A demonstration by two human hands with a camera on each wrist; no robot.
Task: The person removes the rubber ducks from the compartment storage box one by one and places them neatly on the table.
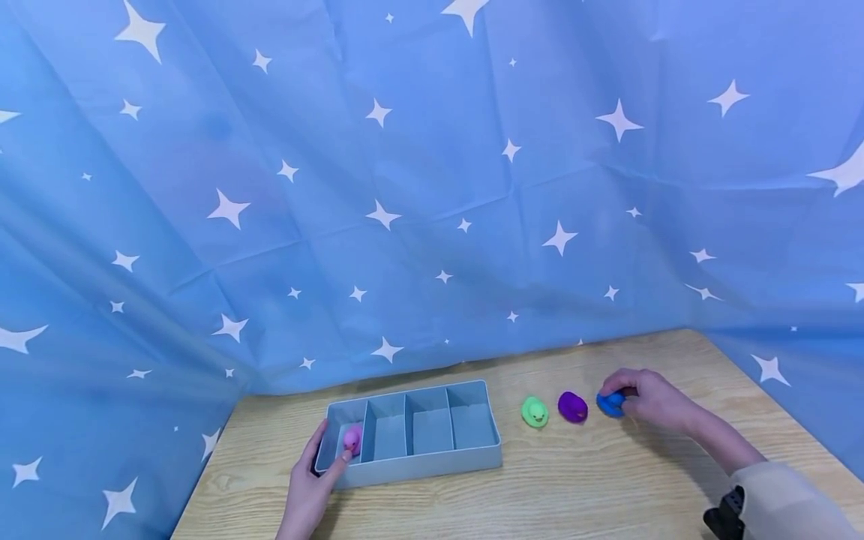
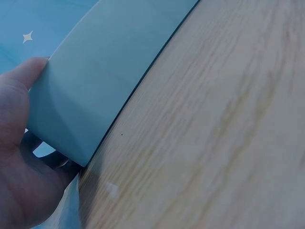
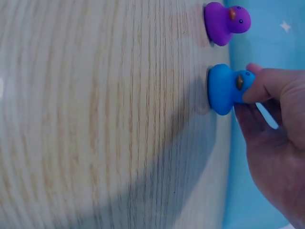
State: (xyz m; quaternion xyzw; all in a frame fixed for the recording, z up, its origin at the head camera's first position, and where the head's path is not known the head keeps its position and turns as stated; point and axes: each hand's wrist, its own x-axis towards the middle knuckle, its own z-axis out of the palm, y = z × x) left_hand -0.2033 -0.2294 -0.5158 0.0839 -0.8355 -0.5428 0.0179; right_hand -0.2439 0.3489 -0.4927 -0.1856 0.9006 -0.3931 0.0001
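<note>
Pinching a blue toy duck point(image 1: 608, 406) at the right of a wood-grain table point(image 1: 574, 487), our right hand point(image 1: 649, 399) has thumb and fingers clamped on the toy's head, its base down at the wood; whether it touches the surface, we cannot tell. Just left of it we find a purple duck point(image 1: 573, 407), then a green duck point(image 1: 535, 412), the three lined up in a row to the right of a grey-blue tray point(image 1: 432, 464) with four compartments side by side. Our left hand point(image 1: 310, 480) grips the tray's left end, thumb over the near rim and fingers wrapped round the end wall. Inside the far-left compartment, beside the thumb, we see a pink duck point(image 1: 352, 437) near the divider on its right. At the near right, our right arm wears a pale sleeve point(image 1: 796, 495), with a black device point(image 1: 727, 516) on the wrist. Beyond the table's far edge, we face a blue curtain point(image 1: 432, 165) printed with white four-pointed stars
</note>
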